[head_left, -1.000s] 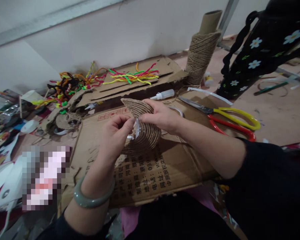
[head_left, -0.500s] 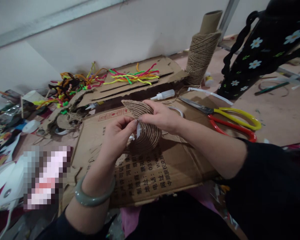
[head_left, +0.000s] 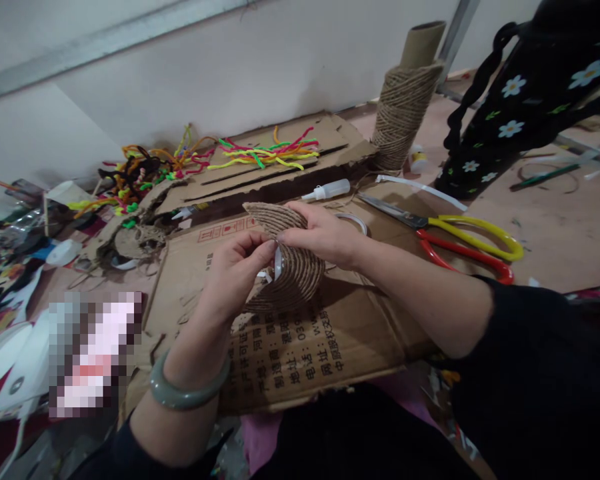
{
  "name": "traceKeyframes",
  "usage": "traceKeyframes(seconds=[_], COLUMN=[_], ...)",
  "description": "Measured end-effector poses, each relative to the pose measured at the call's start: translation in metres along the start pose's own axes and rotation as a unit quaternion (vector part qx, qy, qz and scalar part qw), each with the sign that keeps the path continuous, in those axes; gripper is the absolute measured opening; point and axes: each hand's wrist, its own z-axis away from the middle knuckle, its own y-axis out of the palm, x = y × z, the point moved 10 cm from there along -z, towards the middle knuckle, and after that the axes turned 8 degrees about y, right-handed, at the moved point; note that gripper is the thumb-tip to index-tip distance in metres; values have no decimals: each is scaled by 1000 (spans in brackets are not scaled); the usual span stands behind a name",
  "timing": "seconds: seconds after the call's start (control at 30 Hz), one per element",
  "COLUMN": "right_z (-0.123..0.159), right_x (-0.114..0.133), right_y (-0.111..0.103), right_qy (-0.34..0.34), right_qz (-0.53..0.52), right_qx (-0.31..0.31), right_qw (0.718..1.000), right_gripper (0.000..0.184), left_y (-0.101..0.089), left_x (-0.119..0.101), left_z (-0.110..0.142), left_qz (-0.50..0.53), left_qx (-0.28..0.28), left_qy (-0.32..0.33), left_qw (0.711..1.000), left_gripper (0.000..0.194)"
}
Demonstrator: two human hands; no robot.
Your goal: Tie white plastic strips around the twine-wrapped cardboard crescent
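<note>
Above a flattened cardboard box [head_left: 290,387], my two hands meet at a curved piece of coiled brown twine [head_left: 300,273], pointed at its far end. My right hand [head_left: 325,233] is closed round its upper part, thumb on top. Thumb and forefinger of my left hand [head_left: 237,267] pinch at its inner edge, beside a white strip [head_left: 278,263]; whether they grip the strip or the twine is hidden. Just beyond my right hand lies a small translucent glue bottle [head_left: 330,190]. Scissors [head_left: 430,223] with one yellow and one red handle rest to the right, blades partly apart.
Behind stands a twine spool [head_left: 405,107], with a black flowered bottle [head_left: 510,107] to its right. Coloured pipe cleaners [head_left: 270,152] lie on cardboard at the back. A tangle of scraps [head_left: 135,240] and a white device [head_left: 20,373] occupy the left side.
The twine piece has tilted very slightly, showing a little more of its lower edge and the white strip. Both hands keep their hold in nearly the same place.
</note>
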Motion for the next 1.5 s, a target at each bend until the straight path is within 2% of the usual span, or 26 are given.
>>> traceKeyframes(seconds=[0.1, 0.33, 0.6, 0.83, 1.1, 1.5], right_z=[0, -2, -3, -3, -2, -1], right_x=[0, -2, -1, 0, 2, 5], right_y=[-3, -6, -10, -14, -16, -18], right_qy=[-1, 3, -16, -25, -31, -44], right_qz=[-8, -12, -7, -13, -19, -31], right_qx=[-11, -26, -45, -58, -66, -69], right_qw=[1000, 1000, 999, 998, 997, 996], right_gripper=[15, 15, 13, 12, 12, 13], left_y=[-1, 7, 7, 10, 9, 10], left_x=[0, -1, 10, 21, 27, 28], left_z=[0, 1, 5, 11, 11, 13], left_qz=[-19, -81, -102, -54, -40, -37], left_qx=[1, 68, 79, 77, 83, 105], left_qy=[-11, -29, -61, -134, -140, -145], left_qw=[1000, 994, 990, 986, 986, 983], left_gripper=[19, 22, 24, 25, 34, 32])
